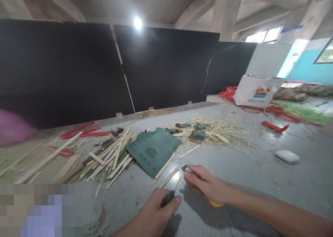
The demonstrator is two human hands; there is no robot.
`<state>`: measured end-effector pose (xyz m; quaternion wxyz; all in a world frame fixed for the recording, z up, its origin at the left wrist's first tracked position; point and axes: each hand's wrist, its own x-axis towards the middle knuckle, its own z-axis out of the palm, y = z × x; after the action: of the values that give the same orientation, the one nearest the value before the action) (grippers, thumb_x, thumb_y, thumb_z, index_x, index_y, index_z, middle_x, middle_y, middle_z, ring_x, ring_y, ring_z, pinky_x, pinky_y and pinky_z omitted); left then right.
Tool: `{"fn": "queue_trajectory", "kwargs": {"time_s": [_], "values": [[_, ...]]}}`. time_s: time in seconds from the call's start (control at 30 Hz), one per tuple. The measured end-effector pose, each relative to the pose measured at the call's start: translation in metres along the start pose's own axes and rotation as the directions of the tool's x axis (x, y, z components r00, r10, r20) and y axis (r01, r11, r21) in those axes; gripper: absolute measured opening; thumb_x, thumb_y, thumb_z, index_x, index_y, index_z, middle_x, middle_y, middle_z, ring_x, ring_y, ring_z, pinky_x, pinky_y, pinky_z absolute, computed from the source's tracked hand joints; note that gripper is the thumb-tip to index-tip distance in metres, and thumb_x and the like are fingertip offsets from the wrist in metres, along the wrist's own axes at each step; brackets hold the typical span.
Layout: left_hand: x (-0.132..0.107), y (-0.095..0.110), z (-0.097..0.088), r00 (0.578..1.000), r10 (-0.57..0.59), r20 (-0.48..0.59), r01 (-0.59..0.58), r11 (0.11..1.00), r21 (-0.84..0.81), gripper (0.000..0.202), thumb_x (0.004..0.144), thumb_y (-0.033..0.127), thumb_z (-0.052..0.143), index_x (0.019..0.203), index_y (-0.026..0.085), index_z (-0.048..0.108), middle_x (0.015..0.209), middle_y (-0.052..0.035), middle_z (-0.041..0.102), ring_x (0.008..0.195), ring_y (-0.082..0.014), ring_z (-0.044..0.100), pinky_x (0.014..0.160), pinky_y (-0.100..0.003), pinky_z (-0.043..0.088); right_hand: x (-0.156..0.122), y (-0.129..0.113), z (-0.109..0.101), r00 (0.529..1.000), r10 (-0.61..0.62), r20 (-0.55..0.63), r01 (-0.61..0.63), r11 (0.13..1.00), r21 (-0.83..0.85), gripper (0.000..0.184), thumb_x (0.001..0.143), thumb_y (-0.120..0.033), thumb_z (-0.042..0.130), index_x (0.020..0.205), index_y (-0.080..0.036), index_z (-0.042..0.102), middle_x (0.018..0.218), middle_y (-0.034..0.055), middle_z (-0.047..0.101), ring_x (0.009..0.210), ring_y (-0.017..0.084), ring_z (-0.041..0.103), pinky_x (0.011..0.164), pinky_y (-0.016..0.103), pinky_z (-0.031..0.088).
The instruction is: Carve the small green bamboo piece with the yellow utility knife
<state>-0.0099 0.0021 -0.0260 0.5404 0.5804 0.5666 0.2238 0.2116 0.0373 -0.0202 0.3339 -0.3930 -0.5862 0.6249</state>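
Observation:
My left hand (162, 207) is closed around a dark green piece (169, 197), which looks like folded sandpaper, with a thin pale wooden strip (178, 184) sticking out of it. Another pale strip (169, 177) runs from behind its fingers toward my right hand (201, 181). That hand grips a tool with a metal tip (186, 168) and a yellow end (215, 203); the fingers hide its middle, so its kind is unclear. Just beyond both hands lies a creased green sandpaper sheet (156, 148). A pile of split wooden strips (117, 157) lies left of it.
Straw-like shavings (215, 131) with small sandpaper scraps (198, 134) spread behind the sheet. A white object (287, 156) and red plastic piece (274, 126) lie right. Farther back stand a white bag (257, 91) and black panels (166, 67). A blurred pink shape (15, 127) shows left.

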Motion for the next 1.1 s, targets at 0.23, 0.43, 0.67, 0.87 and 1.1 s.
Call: {"fn": "queue_trajectory", "kwargs": {"time_s": [0.23,0.43,0.67,0.87,1.1], "values": [[-0.001,0.003,-0.002,0.999,0.031,0.021,-0.031,0.999,0.010,0.065,0.070,0.086,0.060,0.078,0.021,0.054,0.080,0.0028,0.044,0.081,-0.0196,0.043,0.077,-0.033,0.038,-0.009,-0.016,0.002,0.992,-0.113,0.058,0.126,0.919,-0.374,0.053,0.103,-0.064,0.043,0.073,-0.021,0.050,0.059,-0.0047,0.045,0.054,0.010,0.039,0.051,0.024,0.031],[-0.002,0.005,-0.005,0.992,0.078,0.096,-0.079,0.997,0.011,0.058,0.078,0.079,0.060,0.079,0.020,0.063,0.083,-0.0002,0.055,0.088,-0.0219,0.047,0.081,-0.032,0.040,-0.014,-0.005,0.008,0.925,0.254,0.281,-0.244,0.967,-0.071,0.053,0.094,-0.073,0.049,0.083,-0.022,0.057,0.053,-0.0075,0.048,0.034,0.007,0.036,0.035,0.019,0.025],[-0.006,0.012,-0.004,0.987,0.120,0.104,-0.129,0.988,0.085,0.037,0.079,0.057,0.062,0.075,0.020,0.061,0.073,0.0031,0.048,0.076,-0.0179,0.043,0.071,-0.029,0.037,-0.023,-0.012,0.017,0.857,0.381,0.347,-0.412,0.911,0.020,0.047,0.092,-0.069,0.057,0.083,-0.023,0.057,0.047,-0.0090,0.046,0.029,0.006,0.034,0.033,0.016,0.021],[-0.007,0.021,-0.002,0.970,0.187,0.157,-0.204,0.974,0.095,0.042,0.078,0.061,0.057,0.065,0.023,0.046,0.068,0.0048,0.032,0.069,-0.0152,0.031,0.062,-0.029,0.025,-0.022,-0.018,0.016,0.801,0.402,0.444,-0.505,0.852,0.140,0.046,0.087,-0.068,0.062,0.078,-0.023,0.056,0.043,-0.0090,0.043,0.031,0.007,0.032,0.036,0.017,0.024],[-0.003,0.016,0.003,0.959,0.251,0.133,-0.258,0.965,0.042,0.063,0.081,0.082,0.051,0.063,0.022,0.045,0.065,0.0042,0.033,0.066,-0.0147,0.032,0.059,-0.029,0.025,-0.021,-0.017,0.016,0.788,0.384,0.481,-0.522,0.831,0.191,0.046,0.086,-0.067,0.062,0.074,-0.023,0.055,0.041,-0.0085,0.039,0.031,0.008,0.031,0.037,0.019,0.024]]}}
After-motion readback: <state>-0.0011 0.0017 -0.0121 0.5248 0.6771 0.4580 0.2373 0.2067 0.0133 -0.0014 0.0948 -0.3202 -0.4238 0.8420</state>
